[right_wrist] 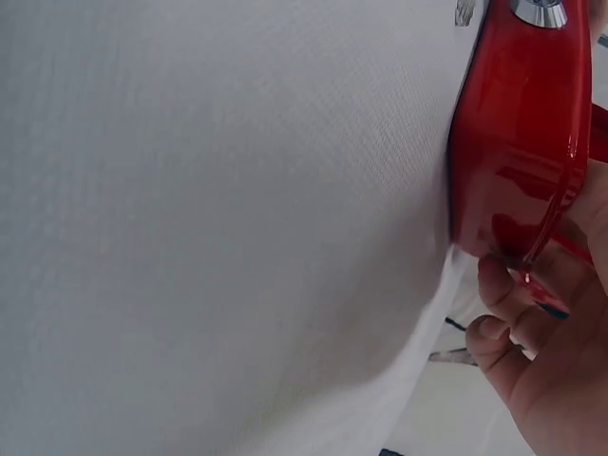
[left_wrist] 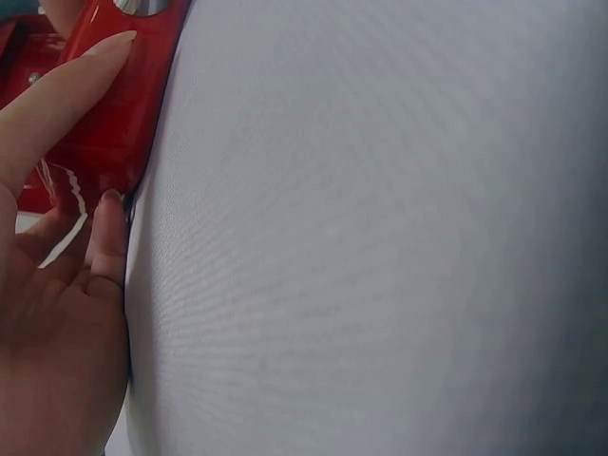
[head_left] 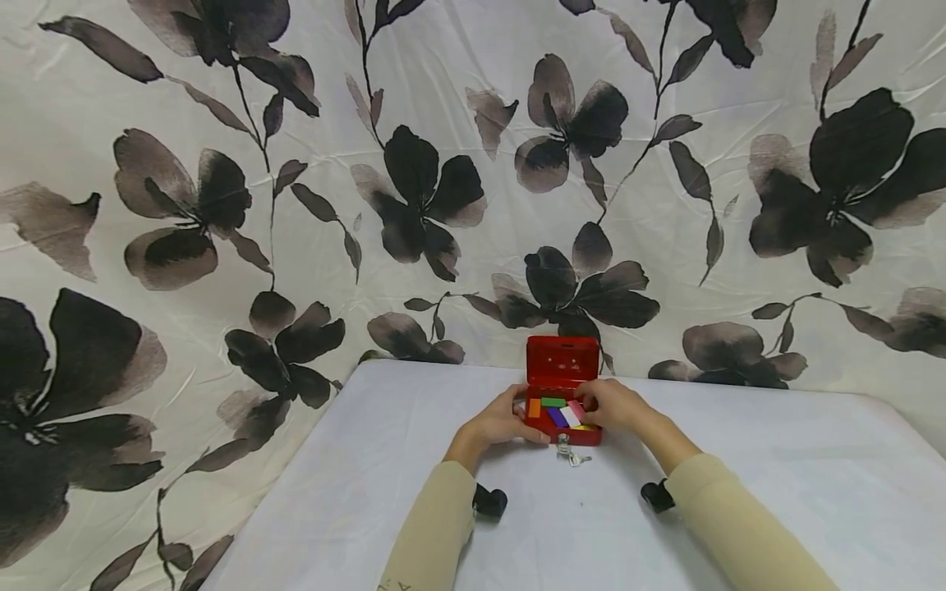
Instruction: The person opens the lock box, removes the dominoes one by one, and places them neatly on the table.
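A small red metal cash box (head_left: pixel 589 437) stands on the table with its lid (head_left: pixel 563 359) raised. Inside lie coloured blocks: an orange block (head_left: pixel 534 408), a green block (head_left: pixel 553 402), a blue block (head_left: pixel 557 417), a white block (head_left: pixel 570 416), a pink block (head_left: pixel 577 410) and a bit of yellow. My left hand (head_left: pixel 497 420) holds the box's left side, the thumb (left_wrist: pixel 81 90) lying along the front wall. Over the right rim reaches my right hand (head_left: pixel 613 405), fingertips beside the pink block; lower fingers (right_wrist: pixel 499 347) curl outside the right wall. Whether it pinches the block I cannot tell.
Keys (head_left: pixel 576 460) hang from the round lock (head_left: pixel 563 441) on the box's front, over the white tablecloth (head_left: pixel 547 525). A flower-printed curtain (head_left: pixel 443 82) hangs behind the table. Black wrist devices (head_left: pixel 490 502) show at both sleeves.
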{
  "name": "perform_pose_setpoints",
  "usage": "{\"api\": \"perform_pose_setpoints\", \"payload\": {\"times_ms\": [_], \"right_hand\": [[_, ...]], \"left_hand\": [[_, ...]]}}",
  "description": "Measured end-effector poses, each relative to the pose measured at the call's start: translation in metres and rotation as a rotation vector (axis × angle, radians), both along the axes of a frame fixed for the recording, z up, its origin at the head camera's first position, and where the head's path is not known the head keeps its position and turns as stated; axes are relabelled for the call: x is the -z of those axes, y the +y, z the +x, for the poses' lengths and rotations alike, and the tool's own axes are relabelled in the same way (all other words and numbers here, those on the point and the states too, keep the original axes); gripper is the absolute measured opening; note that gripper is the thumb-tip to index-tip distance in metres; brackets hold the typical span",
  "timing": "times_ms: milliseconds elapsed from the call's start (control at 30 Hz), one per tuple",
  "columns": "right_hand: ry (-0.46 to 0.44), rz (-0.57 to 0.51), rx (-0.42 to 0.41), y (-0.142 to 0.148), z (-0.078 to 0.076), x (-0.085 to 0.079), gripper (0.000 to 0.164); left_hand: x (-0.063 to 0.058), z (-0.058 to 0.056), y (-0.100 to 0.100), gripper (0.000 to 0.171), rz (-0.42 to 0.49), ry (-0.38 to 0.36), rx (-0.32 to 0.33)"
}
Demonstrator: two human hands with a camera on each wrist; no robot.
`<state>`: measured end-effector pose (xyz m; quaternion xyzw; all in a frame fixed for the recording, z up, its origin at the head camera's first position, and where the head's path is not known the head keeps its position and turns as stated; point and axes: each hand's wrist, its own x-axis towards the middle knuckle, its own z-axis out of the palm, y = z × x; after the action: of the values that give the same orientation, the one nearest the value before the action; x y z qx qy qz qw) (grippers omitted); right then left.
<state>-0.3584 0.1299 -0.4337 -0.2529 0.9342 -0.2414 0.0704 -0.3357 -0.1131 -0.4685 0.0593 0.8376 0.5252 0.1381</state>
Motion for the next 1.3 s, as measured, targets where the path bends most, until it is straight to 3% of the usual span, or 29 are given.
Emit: {"api": "perform_pose_setpoints", "payload": {"times_ms": [567,1300], "right_hand": [[-0.049,0.008,0.013,-0.0042,0.0000,-0.0004,0.024],[-0.048,0.019,0.054,-0.0054,0.0002,0.0061,0.027]], "left_hand": [[-0.0024,-0.0004,0.0009,0.096,-0.005,0.001,-0.001],[-0.0010,0.0011,0.0014,0.095,0.024,-0.001,0.001]]}}
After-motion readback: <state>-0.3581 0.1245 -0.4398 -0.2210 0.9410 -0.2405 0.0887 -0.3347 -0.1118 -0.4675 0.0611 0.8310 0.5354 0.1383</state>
